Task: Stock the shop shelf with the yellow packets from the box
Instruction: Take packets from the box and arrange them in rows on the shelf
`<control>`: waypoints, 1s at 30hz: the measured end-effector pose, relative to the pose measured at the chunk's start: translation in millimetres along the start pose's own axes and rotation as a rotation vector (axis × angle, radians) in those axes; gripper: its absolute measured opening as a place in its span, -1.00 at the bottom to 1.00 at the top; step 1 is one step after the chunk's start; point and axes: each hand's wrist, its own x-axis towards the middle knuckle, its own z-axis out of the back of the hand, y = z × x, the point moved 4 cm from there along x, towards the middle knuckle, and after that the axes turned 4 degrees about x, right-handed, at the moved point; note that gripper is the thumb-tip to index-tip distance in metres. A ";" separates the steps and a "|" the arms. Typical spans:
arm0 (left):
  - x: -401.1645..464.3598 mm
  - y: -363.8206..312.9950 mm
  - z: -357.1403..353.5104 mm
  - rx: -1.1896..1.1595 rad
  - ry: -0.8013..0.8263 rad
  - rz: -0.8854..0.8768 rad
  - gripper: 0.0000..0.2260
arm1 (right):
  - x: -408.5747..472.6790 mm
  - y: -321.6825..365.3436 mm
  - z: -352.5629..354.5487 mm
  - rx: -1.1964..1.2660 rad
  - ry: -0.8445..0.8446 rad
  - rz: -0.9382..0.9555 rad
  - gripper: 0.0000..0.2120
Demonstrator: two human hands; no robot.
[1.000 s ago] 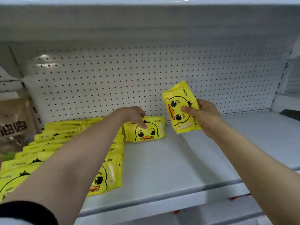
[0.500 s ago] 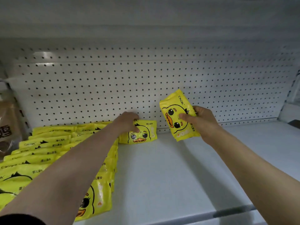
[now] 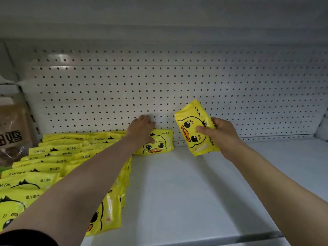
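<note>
Pressing a standing packet (image 3: pixel 157 142) against the far pegboard (image 3: pixel 177 86), the left hand (image 3: pixel 142 128) grips its top edge; let go carelessly and it may topple forward. The right hand (image 3: pixel 220 134) pinches a tilted second packet (image 3: pixel 193 128) above the shelf (image 3: pixel 195 192); crowding could disturb the rows at left (image 3: pixel 53 157).

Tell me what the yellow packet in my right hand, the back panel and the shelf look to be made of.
Yellow packet: looks like soft glossy plastic film; it shines and crinkles where the right hand grips it. Back panel: probably white painted sheet metal, going by its regular punched holes. Shelf: smooth, matt white, likely painted metal too, though the look leaves that open.
</note>
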 end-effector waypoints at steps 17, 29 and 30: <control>-0.5 11.4 14.6 -0.674 -0.034 0.136 -0.53 | 5.3 -5.7 -4.0 -0.026 0.058 -0.029 -0.80; -26.0 0.5 43.2 -0.714 0.178 -0.079 -0.53 | 39.4 -3.3 -89.2 -0.617 0.478 0.101 -0.51; -27.3 5.2 37.3 -0.670 0.172 -0.043 -0.57 | 42.4 -7.1 -97.5 -0.642 0.478 0.120 -0.50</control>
